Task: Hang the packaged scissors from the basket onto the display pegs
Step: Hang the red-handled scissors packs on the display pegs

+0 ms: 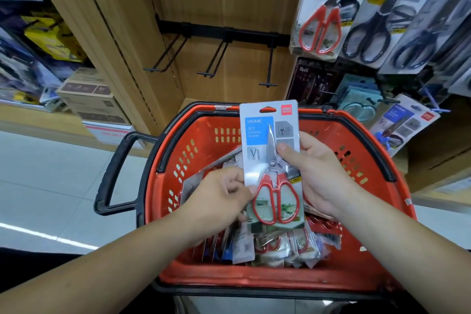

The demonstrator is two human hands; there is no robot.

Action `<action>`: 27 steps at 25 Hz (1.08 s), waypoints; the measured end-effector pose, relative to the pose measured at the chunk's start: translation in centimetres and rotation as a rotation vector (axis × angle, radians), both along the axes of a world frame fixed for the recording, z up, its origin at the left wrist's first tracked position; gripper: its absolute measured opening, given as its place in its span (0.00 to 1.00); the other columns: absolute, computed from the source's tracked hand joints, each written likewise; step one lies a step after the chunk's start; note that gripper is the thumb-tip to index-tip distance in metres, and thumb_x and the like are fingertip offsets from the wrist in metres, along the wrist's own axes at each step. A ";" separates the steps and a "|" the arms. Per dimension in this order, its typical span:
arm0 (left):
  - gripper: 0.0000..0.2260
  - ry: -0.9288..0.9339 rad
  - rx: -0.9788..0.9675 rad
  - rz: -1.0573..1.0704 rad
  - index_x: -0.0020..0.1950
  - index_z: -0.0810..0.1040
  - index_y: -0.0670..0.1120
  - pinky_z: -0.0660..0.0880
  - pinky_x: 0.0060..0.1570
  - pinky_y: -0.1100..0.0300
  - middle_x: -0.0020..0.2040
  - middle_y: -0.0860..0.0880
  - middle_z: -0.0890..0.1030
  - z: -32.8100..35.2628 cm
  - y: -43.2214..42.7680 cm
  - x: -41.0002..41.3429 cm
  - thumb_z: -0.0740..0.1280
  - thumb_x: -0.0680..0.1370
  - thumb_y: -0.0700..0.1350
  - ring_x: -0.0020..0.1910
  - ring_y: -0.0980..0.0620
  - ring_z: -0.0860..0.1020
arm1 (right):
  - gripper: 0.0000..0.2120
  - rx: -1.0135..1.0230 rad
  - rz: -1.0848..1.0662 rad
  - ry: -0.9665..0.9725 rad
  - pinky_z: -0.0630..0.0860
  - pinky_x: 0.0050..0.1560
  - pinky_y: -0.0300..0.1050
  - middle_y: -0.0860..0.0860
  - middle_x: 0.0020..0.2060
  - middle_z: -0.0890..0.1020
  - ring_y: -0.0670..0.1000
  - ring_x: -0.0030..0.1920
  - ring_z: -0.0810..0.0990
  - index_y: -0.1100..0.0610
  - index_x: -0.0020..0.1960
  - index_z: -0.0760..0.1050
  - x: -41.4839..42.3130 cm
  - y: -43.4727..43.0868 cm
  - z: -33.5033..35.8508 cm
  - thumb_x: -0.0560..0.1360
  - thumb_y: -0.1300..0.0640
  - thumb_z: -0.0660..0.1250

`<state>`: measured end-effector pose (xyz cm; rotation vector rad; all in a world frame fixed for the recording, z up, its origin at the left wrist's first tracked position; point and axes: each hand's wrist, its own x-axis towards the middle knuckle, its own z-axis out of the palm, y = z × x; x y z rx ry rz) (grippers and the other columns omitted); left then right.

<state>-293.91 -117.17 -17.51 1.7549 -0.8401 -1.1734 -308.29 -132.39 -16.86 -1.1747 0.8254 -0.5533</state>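
**aisle_lurker:** Forearms come in from the bottom and both hands meet on one pack. On the near side the left hand (224, 194) pinches the card's lower left edge. The right hand (316, 173) has its thumb laid across the front by the blades, fingers tucked behind. So both are closed on the packaged scissors (272, 160), nothing else in either.

**pegboard_pete:** Where's the pack though?

**aisle_lurker:** Held upright, face toward the person, clear above the red basket (254, 280), with the hang slot (267, 110) at the top. My guess is it's two-handed so the card doesn't flop and the slot points up toward the display. Under it the other packs (275, 245) lie in a jumbled heap in the basket.

**pegboard_pete:** And the pegs?

**aisle_lurker:** Three bare black pegs (214, 58) on a rail on the wooden panel, above and behind the basket, well apart from the pack. Off to the right are hung scissors (323, 7) with the same red handles, so it probably belongs near those.
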 end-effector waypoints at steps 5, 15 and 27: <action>0.09 -0.700 0.075 -0.106 0.60 0.82 0.52 0.80 0.52 0.53 0.56 0.50 0.84 0.5 -0.6 3.9 0.66 0.84 0.52 0.49 0.56 0.81 | 0.10 -0.064 -0.015 0.036 0.78 0.67 0.66 0.55 0.55 0.88 0.60 0.57 0.87 0.52 0.63 0.82 0.0 -0.3 -0.3 0.83 0.56 0.68; 0.25 -0.857 0.520 -0.286 0.75 0.66 0.48 0.77 0.41 0.58 0.49 0.49 0.78 -2.1 1.0 5.5 0.69 0.79 0.39 0.44 0.48 0.80 | 0.12 0.041 -0.027 0.009 0.80 0.62 0.67 0.53 0.58 0.88 0.59 0.57 0.87 0.49 0.65 0.81 0.0 -0.1 0.3 0.86 0.54 0.62; 0.13 -1.081 -0.297 0.146 0.66 0.80 0.47 0.76 0.55 0.55 0.55 0.52 0.79 3.6 -0.1 4.2 0.65 0.82 0.40 0.57 0.50 0.76 | 0.11 -0.009 -0.123 0.054 0.80 0.64 0.66 0.51 0.55 0.88 0.58 0.57 0.87 0.49 0.61 0.84 0.2 -0.5 0.3 0.86 0.52 0.63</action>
